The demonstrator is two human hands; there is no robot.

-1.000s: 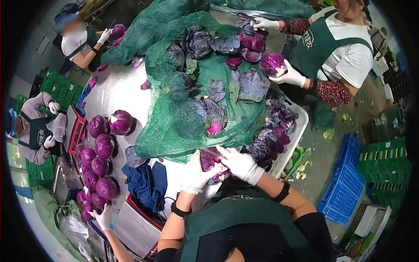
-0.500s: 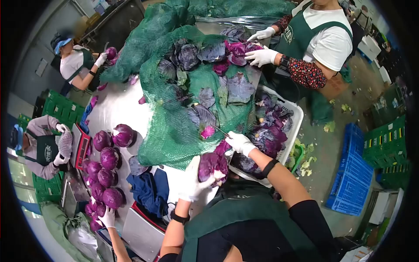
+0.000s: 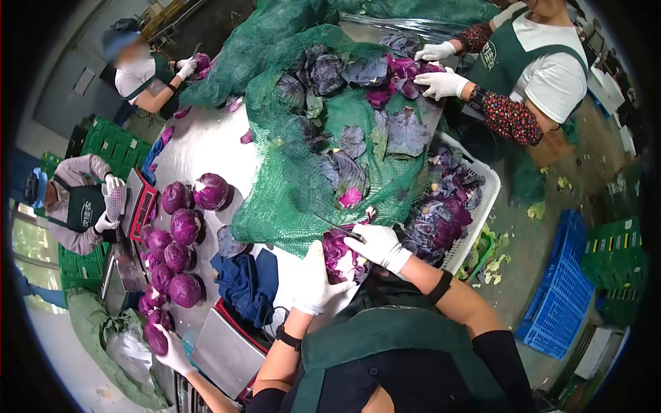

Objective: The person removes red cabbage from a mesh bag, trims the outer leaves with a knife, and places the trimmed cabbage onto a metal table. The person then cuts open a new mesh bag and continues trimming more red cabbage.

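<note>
My left hand (image 3: pixel 318 283), in a white glove, is closed round the lower left of a red cabbage (image 3: pixel 339 256) just in front of my apron. Pale cut patches show on the cabbage. My gloved right hand (image 3: pixel 377 246) grips a knife (image 3: pixel 332 223), whose thin blade points up and left above the cabbage; most of its handle is hidden in the fingers. Beyond both hands spreads a green mesh net (image 3: pixel 275 213) with dark outer leaves (image 3: pixel 406 132) lying on it. To the right of my right hand, a white basket (image 3: pixel 490 196) holds cabbage and leaves.
Several trimmed red cabbages (image 3: pixel 184 226) line the left of the metal table (image 3: pixel 206 155), near a dark blue cloth (image 3: pixel 241 292) and a scale (image 3: pixel 227 354). Co-workers' gloved hands handle cabbages at top right and left. A blue crate (image 3: pixel 556 289) stands on the right.
My right hand and knife have come nearer the cabbage, and more of its pale cut surface shows. The view has shifted, moving the scene slightly right. At lower left a co-worker's hand now grips a cabbage.
</note>
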